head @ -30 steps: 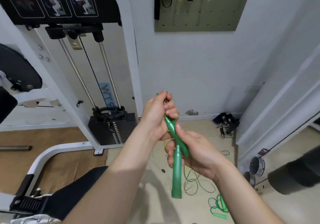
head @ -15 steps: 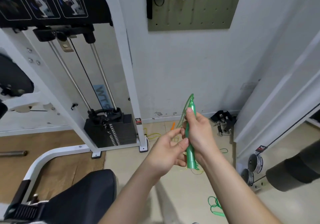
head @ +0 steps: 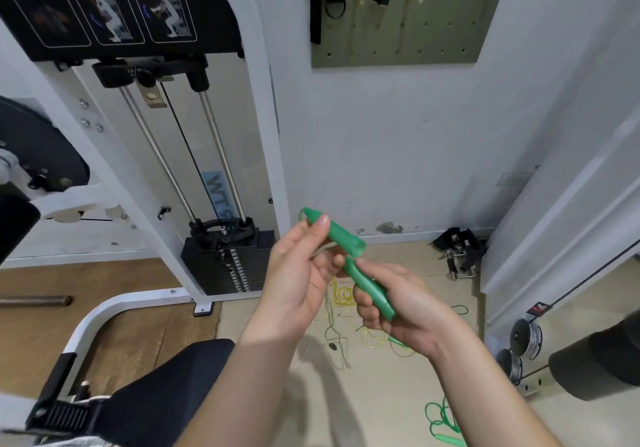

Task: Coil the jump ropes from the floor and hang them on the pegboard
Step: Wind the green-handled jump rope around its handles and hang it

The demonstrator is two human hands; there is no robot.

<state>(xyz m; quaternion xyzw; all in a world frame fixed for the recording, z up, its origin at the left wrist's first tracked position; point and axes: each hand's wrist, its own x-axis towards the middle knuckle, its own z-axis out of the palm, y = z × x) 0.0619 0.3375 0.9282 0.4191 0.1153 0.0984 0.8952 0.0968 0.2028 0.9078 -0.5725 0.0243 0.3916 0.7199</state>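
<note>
Head view is showing the left hand (head: 298,273) pinching 1 translucent green plastic jump-rope handle (head: 341,233) between thumb and fingers, well below the olive-green perforated pegboard (head: 415,31). The right hand (head: 408,311) is wrapping curled fingers round the 2nd matching green handle (head: 369,289), just under the 1st, their ends nearly touching. Thin yellow and greenish cords (head: 338,296) are lying loose and tangled on the beige floor (head: 381,412), far beneath the pegboard; which strand is running to these handles I cannot tell. The step looks like pairing the handles before coiling. Doing it well is probably meaning laying both handles parallel in 1 hand, then gathering the cord in even loops with the other, letting twists drop out instead of tugging at snags. Another bright green rope (head: 443,422) is lying lower still, below the pegboard's right side.
</note>
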